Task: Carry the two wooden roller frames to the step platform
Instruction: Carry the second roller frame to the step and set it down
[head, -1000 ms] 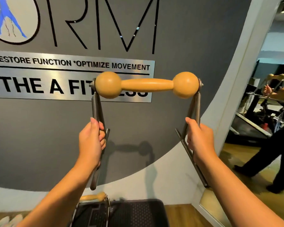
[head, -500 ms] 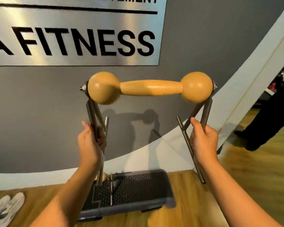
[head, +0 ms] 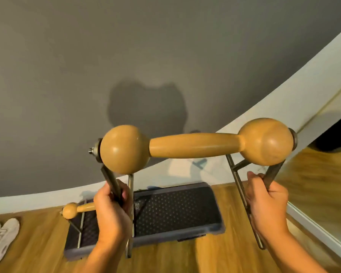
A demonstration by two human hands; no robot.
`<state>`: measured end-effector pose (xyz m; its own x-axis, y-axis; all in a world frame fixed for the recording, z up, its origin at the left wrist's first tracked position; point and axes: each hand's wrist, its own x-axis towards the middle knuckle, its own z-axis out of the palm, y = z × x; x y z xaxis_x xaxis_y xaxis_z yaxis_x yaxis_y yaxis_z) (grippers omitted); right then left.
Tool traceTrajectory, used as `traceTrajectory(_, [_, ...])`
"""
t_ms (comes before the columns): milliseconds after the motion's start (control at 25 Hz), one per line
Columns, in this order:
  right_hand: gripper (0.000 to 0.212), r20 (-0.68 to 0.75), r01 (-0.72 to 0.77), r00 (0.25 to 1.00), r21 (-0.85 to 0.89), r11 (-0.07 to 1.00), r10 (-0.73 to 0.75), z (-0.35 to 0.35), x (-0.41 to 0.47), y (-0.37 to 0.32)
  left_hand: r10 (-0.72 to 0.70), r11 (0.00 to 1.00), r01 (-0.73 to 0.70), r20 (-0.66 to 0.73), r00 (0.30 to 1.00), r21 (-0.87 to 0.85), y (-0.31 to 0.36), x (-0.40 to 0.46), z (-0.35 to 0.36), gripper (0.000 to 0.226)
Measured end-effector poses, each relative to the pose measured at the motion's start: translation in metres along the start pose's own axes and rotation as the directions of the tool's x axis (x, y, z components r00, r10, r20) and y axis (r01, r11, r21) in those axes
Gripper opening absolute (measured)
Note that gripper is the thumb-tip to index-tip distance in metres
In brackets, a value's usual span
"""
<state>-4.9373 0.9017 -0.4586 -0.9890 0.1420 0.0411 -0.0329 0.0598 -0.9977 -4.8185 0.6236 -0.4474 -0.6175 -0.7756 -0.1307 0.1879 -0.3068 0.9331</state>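
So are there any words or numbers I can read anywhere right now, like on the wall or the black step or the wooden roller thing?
No, none can be read now.
Grey wall: plain, only a shadow.
Step platform: bumpy dots, no label showing.
Held roller frame: bare wood and metal.
White wall band: a small bluish mark, too blurred to read.
White shoes: no readable brand.

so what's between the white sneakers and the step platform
Only bare wooden floor between the white sneakers and the step platform, per the head view.
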Motion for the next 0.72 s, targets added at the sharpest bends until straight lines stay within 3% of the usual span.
traceTrajectory(280, [0.044, 0.028, -0.060, 0.998, -0.065, 0.996, 0.062, 0.028, 0.023, 0.185, -0.075, 0.995, 0.073, -0.028, 0.997, -0.067, -0.185, 0.048, -0.042, 0.029])
traceTrajectory(440, [0.040, -0.020, -0.088, 0.996, -0.100, 0.991, 0.086, 0.046, 0.036, 0.291, -0.011, 0.999, 0.010, -0.039, 0.999, -0.047, -0.286, 0.067, -0.074, 0.030])
traceTrajectory(720, [0.042, 0.036, -0.060, 0.997, -0.106, 0.993, 0.064, 0.064, 0.046, 0.432, -0.069, 0.997, 0.068, -0.051, 0.996, -0.020, -0.415, 0.114, -0.106, 0.026])
